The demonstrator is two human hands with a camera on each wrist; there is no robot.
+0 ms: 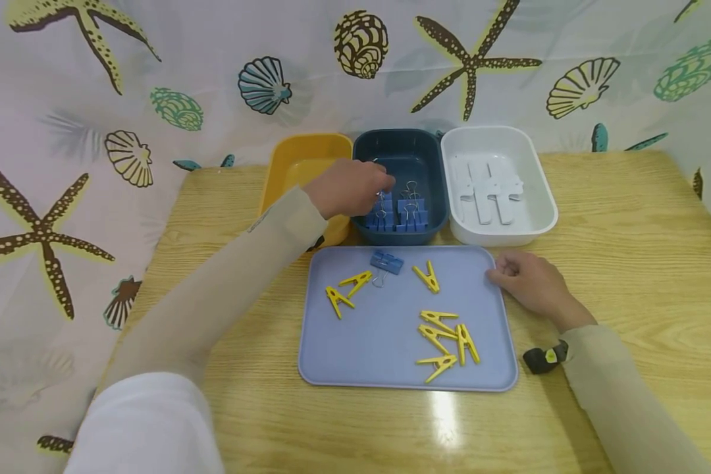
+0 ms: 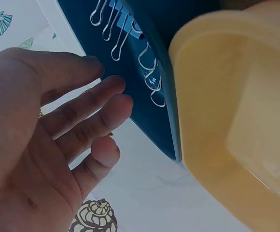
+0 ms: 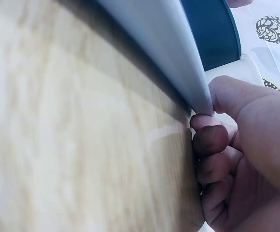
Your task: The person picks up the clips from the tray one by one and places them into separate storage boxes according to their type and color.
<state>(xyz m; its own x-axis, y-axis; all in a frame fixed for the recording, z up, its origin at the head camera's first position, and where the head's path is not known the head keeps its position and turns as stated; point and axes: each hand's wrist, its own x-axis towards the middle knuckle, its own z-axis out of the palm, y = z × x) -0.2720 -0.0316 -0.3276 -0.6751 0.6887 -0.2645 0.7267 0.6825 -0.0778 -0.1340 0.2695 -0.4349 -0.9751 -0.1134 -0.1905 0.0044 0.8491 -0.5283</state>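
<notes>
My left hand (image 1: pixel 351 187) is over the dark blue bin (image 1: pixel 399 141), its loosely bent fingers holding nothing in the left wrist view. Inside that bin are several blue binder clips (image 1: pixel 411 214) with wire handles. My right hand (image 1: pixel 530 283) pinches the rim of the lavender tray (image 1: pixel 367 355) at its upper right corner; in the right wrist view the thumb and a curled finger meet at the edge. On the tray lie one blue binder clip (image 1: pixel 387 262) and several yellow clothespins (image 1: pixel 429 276), some in a cluster at the lower right.
A yellow bin (image 1: pixel 281 168) stands left of the dark blue one, partly behind my left arm. To the right, a white bin (image 1: pixel 539 191) holds several white clip-like pieces (image 1: pixel 482 197). Behind the wooden table (image 1: pixel 640 263) hangs a shell-patterned cloth (image 1: pixel 308 39).
</notes>
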